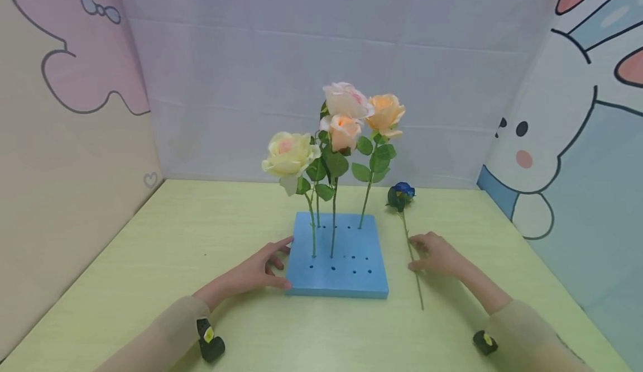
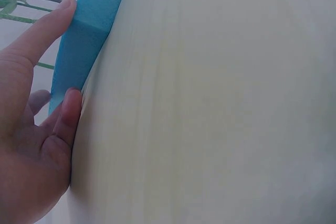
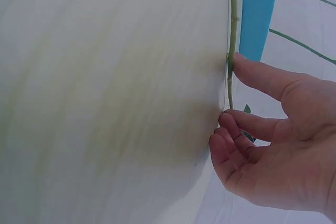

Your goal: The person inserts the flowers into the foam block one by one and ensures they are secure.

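A blue board with holes (image 1: 346, 282) lies on the table, several artificial roses upright in it: a pale yellow one (image 1: 288, 154), a peach one (image 1: 344, 133), a pink-white one (image 1: 346, 101) and an orange one (image 1: 385, 114). My left hand (image 1: 263, 266) touches the board's left side, thumb near the front corner; the side also shows by the thumb in the left wrist view. Right of the board a blue rose (image 1: 402, 190) lies flat. My right hand (image 1: 436, 256) touches its stem (image 3: 233, 19), thumb and fingertips spaced apart along it.
The pale yellow table (image 1: 241, 333) carries the board. A white cloth wall (image 1: 226, 109) rises behind. Cartoon-printed panels stand at left (image 1: 75, 154) and right (image 1: 593, 193). Small black devices sit at both sleeves (image 1: 211, 347).
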Action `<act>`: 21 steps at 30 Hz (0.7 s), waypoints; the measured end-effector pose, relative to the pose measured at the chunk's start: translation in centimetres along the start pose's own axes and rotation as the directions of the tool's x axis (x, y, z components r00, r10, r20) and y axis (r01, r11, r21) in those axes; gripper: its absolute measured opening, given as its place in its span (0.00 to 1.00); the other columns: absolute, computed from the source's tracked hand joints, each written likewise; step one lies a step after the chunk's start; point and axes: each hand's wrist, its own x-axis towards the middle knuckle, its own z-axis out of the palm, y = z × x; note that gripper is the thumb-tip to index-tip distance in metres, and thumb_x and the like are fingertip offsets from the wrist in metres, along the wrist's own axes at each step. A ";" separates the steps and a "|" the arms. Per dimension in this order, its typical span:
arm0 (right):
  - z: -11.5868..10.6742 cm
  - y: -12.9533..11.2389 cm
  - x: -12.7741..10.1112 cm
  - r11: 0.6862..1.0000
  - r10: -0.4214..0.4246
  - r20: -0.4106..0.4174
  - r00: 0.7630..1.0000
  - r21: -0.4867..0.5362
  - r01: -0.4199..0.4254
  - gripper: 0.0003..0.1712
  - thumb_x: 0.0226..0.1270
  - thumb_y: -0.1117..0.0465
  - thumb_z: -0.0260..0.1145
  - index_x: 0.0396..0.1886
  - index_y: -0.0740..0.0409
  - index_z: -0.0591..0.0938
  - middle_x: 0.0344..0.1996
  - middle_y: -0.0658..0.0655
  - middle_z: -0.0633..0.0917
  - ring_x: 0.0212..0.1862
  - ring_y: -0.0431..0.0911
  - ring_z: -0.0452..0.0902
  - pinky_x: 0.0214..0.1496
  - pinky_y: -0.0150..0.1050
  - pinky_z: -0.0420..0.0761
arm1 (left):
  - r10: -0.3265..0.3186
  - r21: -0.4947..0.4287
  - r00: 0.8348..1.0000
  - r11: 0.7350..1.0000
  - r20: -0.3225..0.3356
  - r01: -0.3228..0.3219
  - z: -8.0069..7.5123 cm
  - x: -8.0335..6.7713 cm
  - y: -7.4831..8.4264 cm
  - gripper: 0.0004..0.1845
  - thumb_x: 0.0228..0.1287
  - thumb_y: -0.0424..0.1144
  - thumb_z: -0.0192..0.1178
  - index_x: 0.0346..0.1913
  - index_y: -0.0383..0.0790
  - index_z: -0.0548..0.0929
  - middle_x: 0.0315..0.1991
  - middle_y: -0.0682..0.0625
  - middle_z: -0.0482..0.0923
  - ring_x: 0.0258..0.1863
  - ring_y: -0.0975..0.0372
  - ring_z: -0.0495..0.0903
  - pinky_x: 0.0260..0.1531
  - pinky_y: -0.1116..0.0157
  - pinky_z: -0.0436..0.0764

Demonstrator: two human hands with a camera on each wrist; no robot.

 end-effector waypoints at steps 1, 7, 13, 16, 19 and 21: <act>-0.1 0.2 0.0 1.000 0.002 -0.001 1.000 0.008 -0.002 0.38 0.55 0.59 0.76 0.61 0.75 0.74 0.49 0.70 0.82 0.52 0.61 0.77 0.58 0.57 0.76 | 0.002 -0.001 1.000 1.000 0.000 -0.002 0.0 0.0 0.0 0.54 0.55 0.48 0.74 0.79 0.53 0.51 0.69 0.45 0.64 0.55 0.56 0.70 0.47 0.67 0.75; -0.6 1.2 -0.4 0.997 0.011 -0.013 1.000 0.080 -0.010 0.32 0.54 0.67 0.72 0.59 0.75 0.75 0.42 0.67 0.83 0.46 0.58 0.81 0.49 0.52 0.81 | 0.003 -0.002 1.000 1.000 0.000 -0.003 0.0 0.1 -0.1 0.54 0.55 0.48 0.74 0.79 0.53 0.51 0.69 0.45 0.64 0.55 0.56 0.70 0.47 0.68 0.75; -0.9 1.1 -0.8 0.992 0.017 -0.017 1.000 0.122 -0.014 0.32 0.49 0.72 0.68 0.58 0.74 0.75 0.40 0.67 0.84 0.40 0.52 0.82 0.38 0.40 0.81 | 0.003 0.001 1.000 1.000 0.000 -0.003 0.0 0.0 0.0 0.54 0.55 0.49 0.74 0.79 0.53 0.51 0.69 0.44 0.64 0.54 0.56 0.70 0.47 0.68 0.75; -1.0 1.1 -0.9 0.990 0.029 0.002 1.000 0.139 -0.029 0.31 0.50 0.71 0.67 0.58 0.75 0.75 0.37 0.65 0.84 0.34 0.48 0.82 0.34 0.38 0.80 | 0.006 0.002 1.000 1.000 -0.001 -0.006 0.1 0.1 0.0 0.54 0.55 0.48 0.74 0.79 0.53 0.51 0.69 0.44 0.64 0.54 0.56 0.70 0.46 0.68 0.75; -1.0 1.1 -1.0 0.987 0.039 0.024 0.999 0.152 -0.042 0.30 0.54 0.70 0.66 0.59 0.75 0.74 0.29 0.60 0.85 0.27 0.44 0.79 0.31 0.38 0.78 | 0.004 0.005 1.000 1.000 -0.003 -0.004 0.1 0.1 0.0 0.54 0.54 0.48 0.74 0.79 0.53 0.51 0.69 0.44 0.64 0.54 0.56 0.70 0.46 0.68 0.75; -1.0 1.2 -1.0 0.985 0.049 0.037 0.998 0.163 -0.054 0.29 0.57 0.68 0.65 0.59 0.75 0.74 0.25 0.58 0.85 0.24 0.43 0.78 0.29 0.39 0.77 | 0.000 0.009 1.000 1.000 -0.004 0.000 0.1 0.1 0.0 0.54 0.55 0.49 0.74 0.79 0.54 0.51 0.69 0.45 0.64 0.54 0.57 0.70 0.46 0.68 0.75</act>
